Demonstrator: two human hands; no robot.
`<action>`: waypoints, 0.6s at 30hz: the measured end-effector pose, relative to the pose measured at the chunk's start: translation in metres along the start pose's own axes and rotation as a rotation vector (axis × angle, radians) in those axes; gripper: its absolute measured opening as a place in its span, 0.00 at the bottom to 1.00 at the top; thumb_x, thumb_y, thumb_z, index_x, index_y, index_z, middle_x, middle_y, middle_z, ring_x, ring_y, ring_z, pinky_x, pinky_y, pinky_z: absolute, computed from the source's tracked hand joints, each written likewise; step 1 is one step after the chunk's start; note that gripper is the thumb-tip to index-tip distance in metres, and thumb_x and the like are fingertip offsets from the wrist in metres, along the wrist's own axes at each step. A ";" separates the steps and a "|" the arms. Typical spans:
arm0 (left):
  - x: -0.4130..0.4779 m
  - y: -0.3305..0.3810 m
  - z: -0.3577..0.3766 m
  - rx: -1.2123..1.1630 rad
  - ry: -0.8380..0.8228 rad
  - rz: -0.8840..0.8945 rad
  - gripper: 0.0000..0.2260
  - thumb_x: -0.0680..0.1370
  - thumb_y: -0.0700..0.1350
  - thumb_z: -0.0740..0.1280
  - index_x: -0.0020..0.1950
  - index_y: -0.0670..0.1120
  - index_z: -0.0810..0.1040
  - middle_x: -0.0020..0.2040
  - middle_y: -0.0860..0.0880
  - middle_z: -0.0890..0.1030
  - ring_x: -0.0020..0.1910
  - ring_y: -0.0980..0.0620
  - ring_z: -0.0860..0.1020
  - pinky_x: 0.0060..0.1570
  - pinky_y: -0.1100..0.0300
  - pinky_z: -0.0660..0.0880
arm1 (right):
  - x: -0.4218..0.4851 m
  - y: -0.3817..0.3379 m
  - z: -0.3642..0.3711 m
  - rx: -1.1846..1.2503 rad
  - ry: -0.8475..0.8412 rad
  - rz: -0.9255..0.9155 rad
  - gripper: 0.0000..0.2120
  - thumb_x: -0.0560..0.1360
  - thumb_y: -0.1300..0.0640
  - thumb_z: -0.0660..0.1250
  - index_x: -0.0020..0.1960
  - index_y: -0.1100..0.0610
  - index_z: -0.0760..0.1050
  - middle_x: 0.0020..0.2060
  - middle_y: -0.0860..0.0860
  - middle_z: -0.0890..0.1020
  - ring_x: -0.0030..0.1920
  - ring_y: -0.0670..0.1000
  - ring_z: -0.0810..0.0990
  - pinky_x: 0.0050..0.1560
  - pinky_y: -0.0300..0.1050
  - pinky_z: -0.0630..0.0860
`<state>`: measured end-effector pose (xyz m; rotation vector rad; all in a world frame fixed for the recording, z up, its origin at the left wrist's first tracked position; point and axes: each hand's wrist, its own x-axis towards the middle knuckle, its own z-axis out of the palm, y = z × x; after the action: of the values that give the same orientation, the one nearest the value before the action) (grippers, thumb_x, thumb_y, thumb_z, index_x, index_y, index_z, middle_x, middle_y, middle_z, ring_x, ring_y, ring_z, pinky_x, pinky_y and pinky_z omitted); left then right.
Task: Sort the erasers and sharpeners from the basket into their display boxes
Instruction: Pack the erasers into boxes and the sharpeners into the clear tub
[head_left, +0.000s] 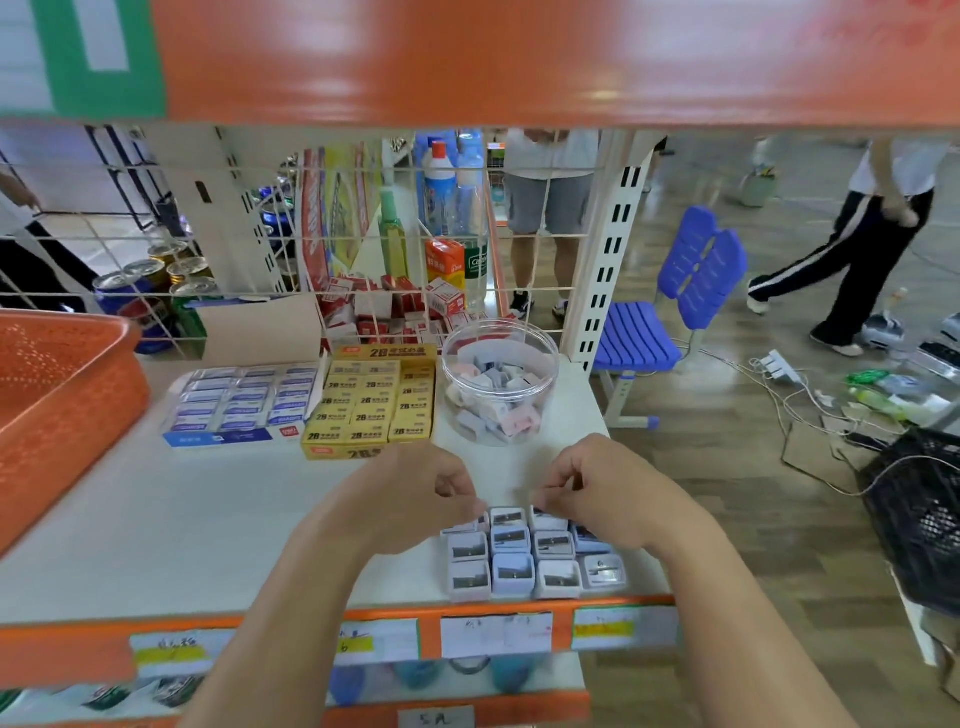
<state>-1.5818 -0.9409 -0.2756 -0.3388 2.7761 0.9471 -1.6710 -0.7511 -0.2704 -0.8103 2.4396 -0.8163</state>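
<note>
Left hand (415, 493) and right hand (597, 488) curl over the light, hard sharpeners (519, 561), grip unclear; probably best pinched by their flat sides.

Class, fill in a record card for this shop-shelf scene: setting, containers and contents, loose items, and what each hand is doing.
Setting: white shelf with an orange front edge
Far left: orange basket, contents not visible
Boxes: blue eraser box beside yellow 2B eraser box, both filled in rows
Tub: clear round tub, partly filled with small sharpeners
Loose items: loose sharpeners set in rows near the front edge
Hands: left hand and right hand, fingers curled, fingertips at the back row; grip unclear
</note>
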 end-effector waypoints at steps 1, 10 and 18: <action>0.000 0.000 0.001 -0.016 0.006 0.003 0.07 0.74 0.55 0.71 0.41 0.53 0.81 0.39 0.57 0.81 0.36 0.61 0.80 0.37 0.64 0.75 | 0.000 -0.001 0.001 -0.004 0.014 -0.007 0.14 0.76 0.52 0.69 0.34 0.59 0.76 0.25 0.47 0.72 0.25 0.44 0.67 0.32 0.38 0.68; 0.001 -0.009 0.004 -0.219 0.063 -0.004 0.05 0.74 0.44 0.73 0.38 0.51 0.82 0.33 0.53 0.82 0.34 0.57 0.80 0.36 0.63 0.78 | 0.008 -0.004 0.009 0.176 0.250 -0.037 0.12 0.77 0.55 0.66 0.35 0.55 0.76 0.24 0.43 0.74 0.25 0.40 0.68 0.31 0.37 0.68; 0.000 -0.013 0.006 -0.254 0.052 -0.035 0.05 0.74 0.43 0.71 0.41 0.53 0.81 0.38 0.55 0.82 0.37 0.58 0.80 0.35 0.65 0.76 | 0.027 -0.031 0.004 0.559 0.533 -0.170 0.04 0.75 0.60 0.69 0.42 0.54 0.78 0.32 0.48 0.79 0.28 0.45 0.76 0.34 0.45 0.76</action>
<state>-1.5778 -0.9470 -0.2875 -0.4532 2.6878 1.3027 -1.6764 -0.7898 -0.2590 -0.6381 2.3645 -1.8722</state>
